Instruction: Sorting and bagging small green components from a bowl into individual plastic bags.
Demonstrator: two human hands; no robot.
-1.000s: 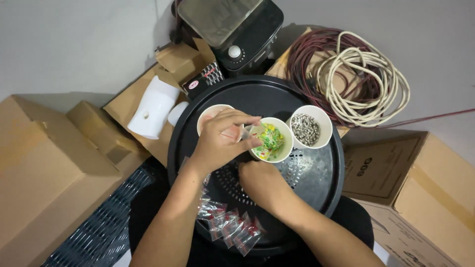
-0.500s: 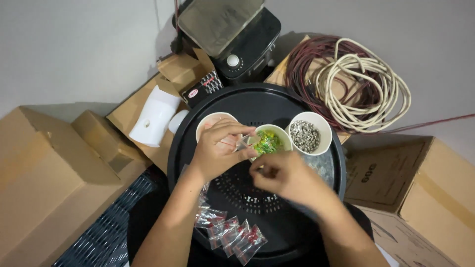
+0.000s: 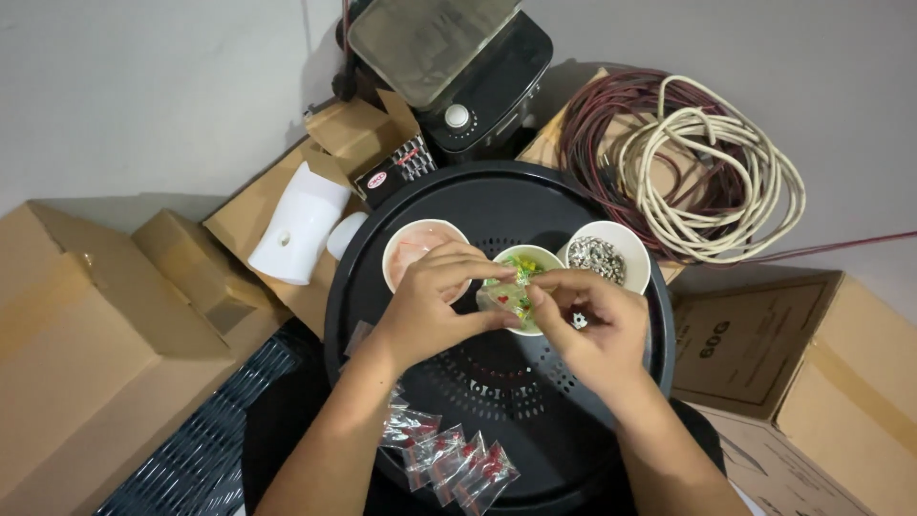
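My left hand [image 3: 430,304] and my right hand [image 3: 592,325] meet over a round black tray [image 3: 497,205], both pinching a small clear plastic bag [image 3: 503,298]. The bag hangs just in front of a white bowl of green and yellow bits [image 3: 528,263]. Left of that is a white bowl holding pale pink pieces [image 3: 417,246]; to the right stands a white bowl of small metal parts [image 3: 600,253]. Several filled clear bags with red contents [image 3: 449,454] lie on the tray's near edge by my left forearm.
Behind the tray stands a black appliance with a knob [image 3: 458,67]. Coiled cream and dark red cables [image 3: 688,143] lie at the back right. Cardboard boxes [image 3: 86,334] flank both sides, with a white plastic part [image 3: 298,222] on the left.
My right hand rose from the tray's middle to meet the left hand at the small bag. The left hand shifted slightly toward me, uncovering the pink bowl.
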